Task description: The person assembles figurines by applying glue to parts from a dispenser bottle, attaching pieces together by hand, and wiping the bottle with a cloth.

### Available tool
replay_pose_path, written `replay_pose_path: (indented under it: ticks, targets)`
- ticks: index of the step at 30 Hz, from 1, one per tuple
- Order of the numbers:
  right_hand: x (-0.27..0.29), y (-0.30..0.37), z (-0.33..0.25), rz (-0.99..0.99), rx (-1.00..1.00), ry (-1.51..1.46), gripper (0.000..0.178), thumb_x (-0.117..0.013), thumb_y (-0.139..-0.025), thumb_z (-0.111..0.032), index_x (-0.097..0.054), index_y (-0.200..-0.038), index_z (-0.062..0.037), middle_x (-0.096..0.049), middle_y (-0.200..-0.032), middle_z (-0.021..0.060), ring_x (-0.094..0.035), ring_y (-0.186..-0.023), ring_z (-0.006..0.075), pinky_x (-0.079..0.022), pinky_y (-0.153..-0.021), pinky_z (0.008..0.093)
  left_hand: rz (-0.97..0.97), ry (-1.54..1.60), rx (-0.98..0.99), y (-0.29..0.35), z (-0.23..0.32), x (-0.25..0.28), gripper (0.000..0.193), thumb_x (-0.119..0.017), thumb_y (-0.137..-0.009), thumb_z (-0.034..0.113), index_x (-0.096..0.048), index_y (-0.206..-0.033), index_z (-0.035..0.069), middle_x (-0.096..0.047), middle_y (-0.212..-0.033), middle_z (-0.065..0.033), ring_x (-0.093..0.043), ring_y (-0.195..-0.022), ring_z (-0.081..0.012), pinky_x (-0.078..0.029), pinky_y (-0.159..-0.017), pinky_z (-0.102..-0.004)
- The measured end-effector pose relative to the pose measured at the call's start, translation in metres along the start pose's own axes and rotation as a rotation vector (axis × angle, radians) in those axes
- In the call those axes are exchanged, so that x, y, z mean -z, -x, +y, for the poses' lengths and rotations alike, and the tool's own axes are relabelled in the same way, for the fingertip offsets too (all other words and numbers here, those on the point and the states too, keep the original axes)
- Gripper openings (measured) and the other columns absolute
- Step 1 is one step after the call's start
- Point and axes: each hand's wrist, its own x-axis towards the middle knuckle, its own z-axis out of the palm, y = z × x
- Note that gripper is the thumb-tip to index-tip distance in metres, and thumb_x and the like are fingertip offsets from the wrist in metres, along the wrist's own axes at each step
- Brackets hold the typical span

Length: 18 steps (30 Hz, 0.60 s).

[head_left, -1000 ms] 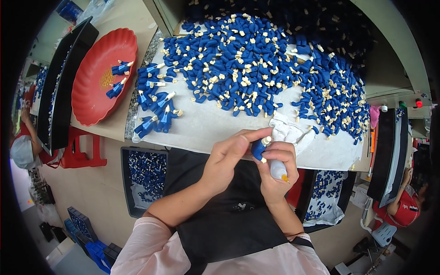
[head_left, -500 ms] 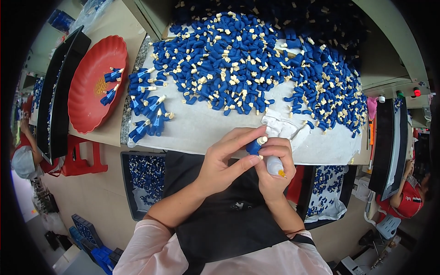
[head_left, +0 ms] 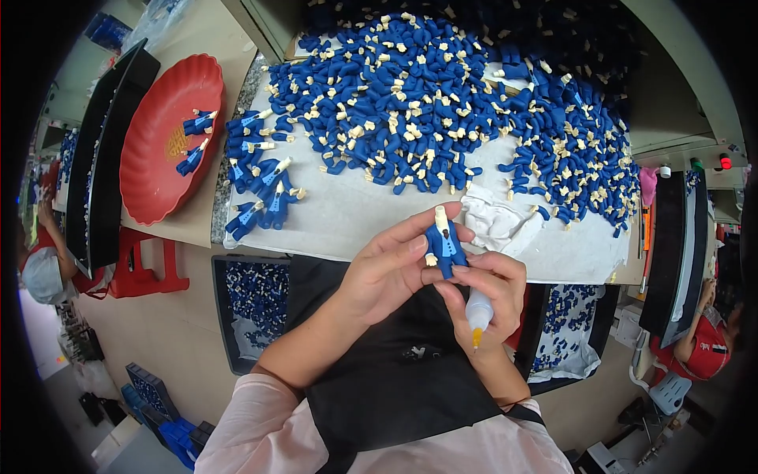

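Observation:
In front of my chest, my left hand [head_left: 385, 272] grips a small headless figurine [head_left: 447, 243] in a blue suit, with a pale blue vest and a cream neck stub and hand. Its front faces up at me. My right hand [head_left: 499, 296] is curled round a white squeeze bottle [head_left: 480, 306], whose orange nozzle points down toward me. The fingertips of that hand also touch the figurine's lower right side. Left of my hands, several similar figurines [head_left: 272, 186] lie grouped on the white table covering [head_left: 339, 229].
A large heap of blue arm pieces [head_left: 395, 118] with cream hands covers the table's far side. A crumpled white cloth [head_left: 501, 225] lies beyond my right hand. A red scalloped dish [head_left: 142, 170] holds two figurines. Below the edge stand bins [head_left: 221, 316]; people work at both sides.
The figurine has turned from a sideways pose to upright, its vest front now showing. My right hand has shifted slightly right, and the bottle's nozzle has swung further downward.

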Motion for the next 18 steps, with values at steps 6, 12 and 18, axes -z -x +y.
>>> replay_pose_path:
  ticks: [6, 12, 18]
  targets:
    - [-0.002, 0.002, 0.002, 0.001, 0.038, 0.013, 0.029, -0.074, -0.058, -0.001, -0.062, -0.084, -0.0063, -0.055, -0.088, 0.0103, -0.057, -0.070, 0.0180, -0.046, -0.056, 0.0227, 0.035, 0.058, 0.006, 0.001, -0.001, 0.005, 0.043, -0.045, -0.086, 0.020, -0.036, -0.123, 0.000, -0.050, -0.110, -0.0132, -0.051, -0.098, -0.0198, -0.043, -0.082, -0.0334]
    - [-0.005, 0.003, 0.008, -0.015, 0.005, -0.057, 0.026, -0.071, -0.061, 0.001, -0.060, -0.083, -0.0027, -0.058, -0.090, 0.0137, -0.058, -0.073, 0.0199, -0.047, -0.059, 0.0247, 0.067, -0.138, -0.083, 0.006, -0.001, -0.001, 0.037, -0.046, -0.086, 0.019, -0.044, -0.118, 0.000, -0.052, -0.107, -0.0114, -0.052, -0.097, -0.0180, -0.043, -0.082, -0.0319]
    - [-0.007, 0.009, 0.013, 0.001, -0.086, -0.149, 0.023, -0.069, -0.064, 0.001, -0.057, -0.084, -0.0012, -0.058, -0.090, 0.0148, -0.059, -0.080, 0.0242, -0.047, -0.069, 0.0282, 0.129, -0.182, -0.068, 0.008, 0.004, -0.013, 0.036, -0.043, -0.086, 0.009, -0.042, -0.121, 0.002, -0.050, -0.111, -0.0083, -0.049, -0.099, -0.0145, -0.042, -0.084, -0.0274]
